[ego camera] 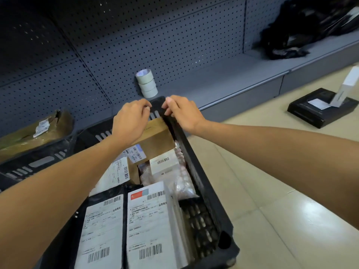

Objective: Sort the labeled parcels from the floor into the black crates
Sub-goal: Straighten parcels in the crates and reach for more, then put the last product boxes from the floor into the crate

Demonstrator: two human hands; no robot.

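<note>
A black crate [202, 183] in front of me holds several labeled parcels: a brown cardboard box [157, 138] at its far end, a bubble-wrap pouch [180, 179] with a white label, and two flat parcels with big white labels [147, 226] at the near end. My left hand [132, 121] rests on the cardboard box, fingers curled near the crate's far corner. My right hand [182, 111] grips the crate's far right rim. A second black crate [37, 162] at the left holds a greenish wrapped parcel [35, 131].
A grey pegboard shelf unit [174, 45] stands behind the crates, with stacked tape rolls [147, 83] on its base and a black bag [310, 28] at the far right. A black flat box [320, 109] with a white box [347, 86] on it lies on the tiled floor.
</note>
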